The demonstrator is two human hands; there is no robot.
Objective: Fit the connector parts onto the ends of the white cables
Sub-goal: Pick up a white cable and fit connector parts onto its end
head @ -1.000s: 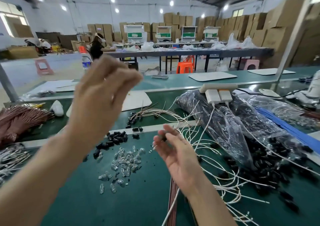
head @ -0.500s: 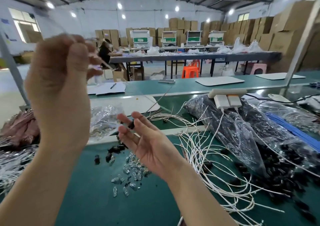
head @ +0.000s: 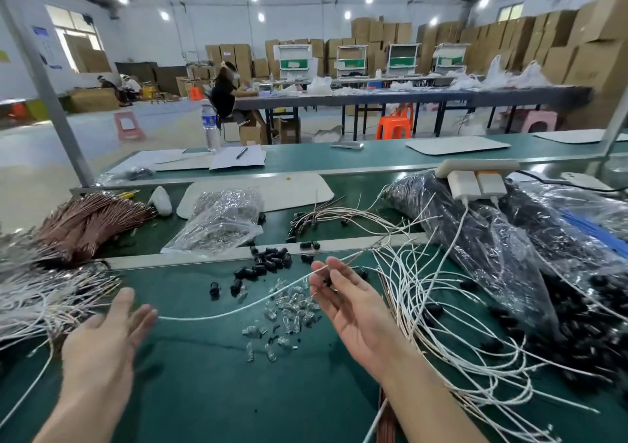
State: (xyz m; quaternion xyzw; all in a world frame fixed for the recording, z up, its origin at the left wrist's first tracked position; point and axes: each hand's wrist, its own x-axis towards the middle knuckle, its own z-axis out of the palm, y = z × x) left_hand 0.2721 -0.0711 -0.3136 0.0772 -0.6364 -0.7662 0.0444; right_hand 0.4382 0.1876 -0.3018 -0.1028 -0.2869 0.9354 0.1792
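Observation:
My left hand (head: 108, 337) hovers low over the green table (head: 210, 395), fingers straight and empty, slightly blurred. One white cable (head: 238, 310) stretches from just beyond its fingertips to my right hand (head: 350, 303). That hand is palm up with relaxed, spread fingers, and the cable crosses its fingertips. A small dark part shows between two of those fingers; I cannot tell whether it is held. Loose clear connector parts (head: 292, 310) lie between my hands. Several black parts (head: 268, 262) sit just behind them.
A tangle of white cables (head: 441, 306) spreads right of my right hand, beside plastic bags of black parts (head: 482, 238) and a power strip (head: 475, 177). At the left lie a white cable bundle (head: 30, 300) and copper-coloured wires (head: 88, 221). A bag of clear parts (head: 221, 221) lies behind.
My left hand has dropped from face height to just above the table and opened. My right hand moved right. A white cable now stretches between the two hands.

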